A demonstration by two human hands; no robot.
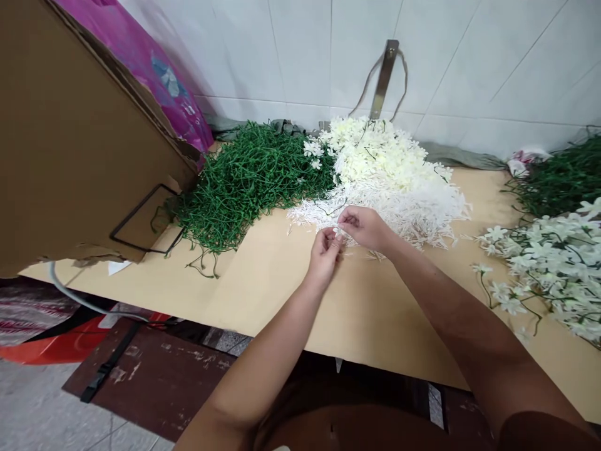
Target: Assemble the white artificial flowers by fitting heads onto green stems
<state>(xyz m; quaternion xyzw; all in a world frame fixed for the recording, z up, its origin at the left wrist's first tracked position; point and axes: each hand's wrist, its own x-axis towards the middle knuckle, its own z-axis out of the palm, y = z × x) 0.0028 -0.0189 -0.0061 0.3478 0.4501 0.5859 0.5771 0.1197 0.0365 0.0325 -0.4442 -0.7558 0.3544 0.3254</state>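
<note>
My left hand (323, 250) and my right hand (364, 225) meet over the tan table (282, 282), fingers pinched together on a small white plastic flower piece (339, 233). Just behind them lies a heap of thin white spiky pieces (413, 207). Behind that sits a pile of cream flower heads (375, 153). A mound of green wire stems (239, 181) lies to the left of both piles.
A big cardboard box (75, 131) leans at the left with a pink bag (154, 69) on it. Assembled white flowers on green stems (549, 263) lie at the right, more green stems (563, 178) behind them. A tiled wall (469, 62) backs the table.
</note>
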